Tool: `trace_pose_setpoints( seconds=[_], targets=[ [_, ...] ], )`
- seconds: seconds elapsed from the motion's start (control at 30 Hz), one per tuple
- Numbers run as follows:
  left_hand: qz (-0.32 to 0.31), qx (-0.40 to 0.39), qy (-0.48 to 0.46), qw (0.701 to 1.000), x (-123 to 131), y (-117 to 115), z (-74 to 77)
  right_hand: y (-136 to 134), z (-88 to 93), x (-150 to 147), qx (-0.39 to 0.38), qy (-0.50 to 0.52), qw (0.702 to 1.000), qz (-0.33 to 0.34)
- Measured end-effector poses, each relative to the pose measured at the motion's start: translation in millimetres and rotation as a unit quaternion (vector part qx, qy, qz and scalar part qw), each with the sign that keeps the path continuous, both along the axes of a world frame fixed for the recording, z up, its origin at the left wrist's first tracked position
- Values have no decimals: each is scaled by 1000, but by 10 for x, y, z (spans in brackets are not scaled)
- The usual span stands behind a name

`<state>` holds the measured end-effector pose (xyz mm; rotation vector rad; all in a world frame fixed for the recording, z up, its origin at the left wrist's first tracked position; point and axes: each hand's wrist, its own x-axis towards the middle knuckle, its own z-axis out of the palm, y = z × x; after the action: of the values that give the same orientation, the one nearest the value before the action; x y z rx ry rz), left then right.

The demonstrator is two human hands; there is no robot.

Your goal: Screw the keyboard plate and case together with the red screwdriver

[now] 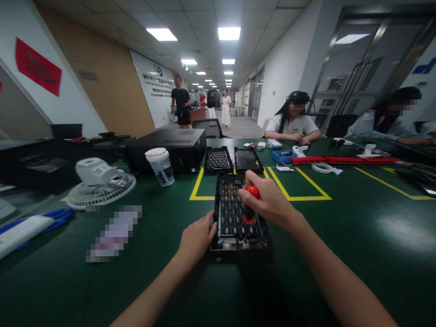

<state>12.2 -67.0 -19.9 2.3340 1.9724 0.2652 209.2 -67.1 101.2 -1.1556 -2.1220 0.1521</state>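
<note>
In front of me on the green table lies an open black case (225, 223) with a grid of black cells inside and bare parts along its near end. My left hand (197, 234) grips the case's left side, its fingers against the rim. Closed around a short-handled screwdriver (252, 191) with a red top, black body and red lower ring, my right hand (267, 197) is over the right half of the case. The screwdriver stands nearly upright, its lower end at the grid. Its tip is hidden.
Beyond are two black trays (218, 160), a black computer case (170, 147) and a lidded cup (161, 168). To the left lie a white fan (98, 181) and blue-and-white cloth-like items (34, 229). A blue box (284, 156) and tape roll (322, 168) sit right. People sit across.
</note>
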Motion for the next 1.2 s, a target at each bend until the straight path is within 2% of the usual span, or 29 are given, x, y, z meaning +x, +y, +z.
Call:
trace_pose_setpoints(
  seconds=[0.07, 0.17, 0.27, 0.4, 0.47, 0.63, 0.93, 1.2],
  targets=[
    [-4, 5, -4, 1000, -5, 2, -8, 15, -15, 0, -37, 38, 998, 46],
    [-5, 10, -2, 1000, -14, 8, -27, 57, -39, -17, -100, 132, 971, 174],
    [-7, 14, 3, 1000, -17, 11, -39, 101, -66, -49, -167, 227, 916, 286],
    [-8, 19, 3, 1000, -18, 10, -35, 144, -141, -85, -256, 323, 836, 361],
    [-8, 18, 0, 1000, -22, 10, -32, 173, -200, -96, -270, 360, 811, 374],
    [-12, 26, -7, 1000, -43, 24, -56, 247, -314, -116, -258, 422, 772, 399],
    [-12, 26, -4, 1000, -47, 36, -82, 239, -230, -95, -333, 459, 702, 431],
    [-8, 20, 4, 1000, -47, 38, -85, 271, -238, -33, -356, 448, 693, 439]
  ],
)
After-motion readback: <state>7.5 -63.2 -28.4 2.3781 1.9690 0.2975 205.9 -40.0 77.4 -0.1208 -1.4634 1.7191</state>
